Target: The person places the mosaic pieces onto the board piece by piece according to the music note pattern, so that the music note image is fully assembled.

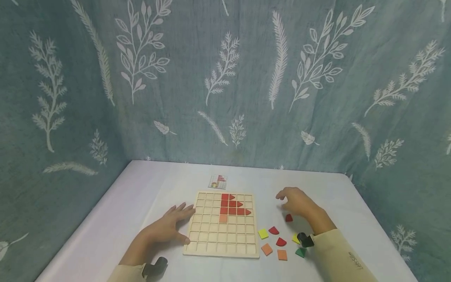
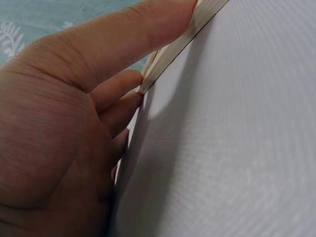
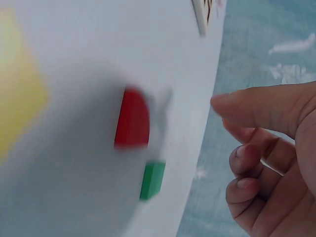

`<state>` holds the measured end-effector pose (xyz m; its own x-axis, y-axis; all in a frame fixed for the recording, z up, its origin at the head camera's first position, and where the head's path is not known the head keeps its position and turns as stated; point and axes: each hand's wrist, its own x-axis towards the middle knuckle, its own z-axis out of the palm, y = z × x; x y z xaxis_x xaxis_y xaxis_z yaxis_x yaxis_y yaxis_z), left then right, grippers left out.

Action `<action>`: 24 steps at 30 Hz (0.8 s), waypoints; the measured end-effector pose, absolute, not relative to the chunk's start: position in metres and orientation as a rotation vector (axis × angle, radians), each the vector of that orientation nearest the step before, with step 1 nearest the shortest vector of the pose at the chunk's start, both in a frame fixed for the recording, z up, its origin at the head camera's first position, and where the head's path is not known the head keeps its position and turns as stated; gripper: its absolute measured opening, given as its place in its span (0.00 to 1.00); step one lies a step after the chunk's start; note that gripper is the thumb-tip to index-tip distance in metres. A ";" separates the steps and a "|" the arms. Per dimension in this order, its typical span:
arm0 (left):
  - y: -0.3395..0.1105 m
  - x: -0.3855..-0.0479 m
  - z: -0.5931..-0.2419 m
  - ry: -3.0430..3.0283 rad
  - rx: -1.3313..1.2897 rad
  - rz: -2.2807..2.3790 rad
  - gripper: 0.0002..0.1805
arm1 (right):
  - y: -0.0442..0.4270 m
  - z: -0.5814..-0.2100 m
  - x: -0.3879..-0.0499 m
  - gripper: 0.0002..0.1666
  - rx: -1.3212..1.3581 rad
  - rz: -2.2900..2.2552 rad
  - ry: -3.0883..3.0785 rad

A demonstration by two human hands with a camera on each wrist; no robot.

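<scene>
A wooden grid board (image 1: pixel 211 237) lies flat on the white table. My left hand (image 1: pixel 169 225) rests at its left edge, fingers extended and thumb spread; the left wrist view shows the thumb (image 2: pixel 148 32) against the board's side. Red squares and triangles (image 1: pixel 224 203) fill part of the upper grid, with an orange square (image 1: pixel 223 218) below them. Right of the board, my right hand (image 1: pixel 297 201) is raised above the table, fingers loosely bent, nothing visible between them. Nearest it is a red rounded piece (image 1: pixel 289 217), also seen as a red block (image 3: pixel 133 118) in the right wrist view.
Loose pieces lie right of the board: yellow (image 1: pixel 263 234), red (image 1: pixel 281 242), orange squares (image 1: pixel 282 255) and green (image 1: pixel 300 252). A wrist camera partly covers another yellow piece (image 1: pixel 295 238). Behind the board lies a small pattern card (image 1: pixel 217 182). Leaf-patterned cloth (image 1: pixel 239 129) surrounds the table.
</scene>
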<state>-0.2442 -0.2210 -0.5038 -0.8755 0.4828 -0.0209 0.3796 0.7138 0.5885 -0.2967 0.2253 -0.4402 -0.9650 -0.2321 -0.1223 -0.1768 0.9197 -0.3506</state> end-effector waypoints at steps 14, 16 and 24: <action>-0.220 -0.246 -0.504 2.745 0.721 0.887 0.60 | 0.269 -0.440 -0.304 0.26 -0.255 -0.475 2.864; -0.221 -0.245 -0.504 2.736 0.718 0.894 0.60 | 0.268 -0.443 -0.305 0.25 -0.221 -0.485 2.850; -0.222 -0.244 -0.503 2.726 0.714 0.918 0.60 | 0.267 -0.451 -0.305 0.21 -0.157 -0.507 2.847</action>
